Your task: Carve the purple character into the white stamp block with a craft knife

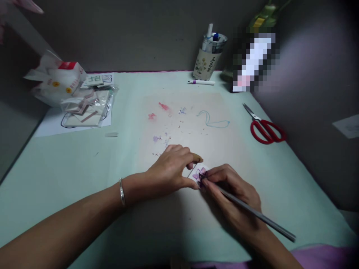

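The pale green tabletop (56,175) spreads beneath everything, its middle marked with coloured scribbles just beyond the small white butterfly card (197,173). Reaching in from the card's left, the left hand (171,166) pinches it by opposite edges between thumb and forefinger, probably so it cannot slide and the drawing stays uncovered. At its right, the right hand (238,190) pinches a slim pencil-like tool with thumb and fingers close to the working end, likely for fine control. Well beyond the card to the left sits a plastic-wrapped bundle (63,80); far beyond it, a labelled jar (207,63) keeps pens upright. Red-handled scissors (263,129) lie beyond it to the right, apparently parked clear of both hands. The grey tool (258,213) slants from the card toward the near right, its tip hidden by fingers; a purple-banded marker (203,82) lies before the jar.
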### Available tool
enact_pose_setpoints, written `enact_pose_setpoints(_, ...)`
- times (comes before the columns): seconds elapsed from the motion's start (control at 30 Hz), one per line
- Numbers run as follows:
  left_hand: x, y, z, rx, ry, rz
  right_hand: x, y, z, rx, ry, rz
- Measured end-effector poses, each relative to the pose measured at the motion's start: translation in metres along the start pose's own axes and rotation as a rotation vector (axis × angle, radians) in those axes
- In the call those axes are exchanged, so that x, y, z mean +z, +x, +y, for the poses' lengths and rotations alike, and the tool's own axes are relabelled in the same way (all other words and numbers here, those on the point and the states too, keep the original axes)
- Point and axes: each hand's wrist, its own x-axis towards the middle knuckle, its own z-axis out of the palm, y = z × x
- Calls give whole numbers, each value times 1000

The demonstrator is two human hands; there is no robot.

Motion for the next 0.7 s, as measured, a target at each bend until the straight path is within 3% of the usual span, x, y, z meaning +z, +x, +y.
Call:
enact_pose_setpoints(0.17,3,-1,-1,7,14,47,-4,3,-7,-103,-58,-78)
enact_pose_setpoints(0.23,4,-2,-2,26,11,48,-6,0,-11,-29,-40,-68)
enact_pose_setpoints(0.37,4,-3,-5,36,18,38,-9,-10,-16,308,49,36)
enact_pose_setpoints(0.47,4,-3,-4,27,26,42,-13,-11,-17,480,197,114)
enact_pose_setpoints(0.57,2,-3,-3,28,23,37,-16,-8,-15,576,250,121)
enact_pose_setpoints(0.7,2,-3,-3,20,26,35,-18,-4,-11,523,210,62)
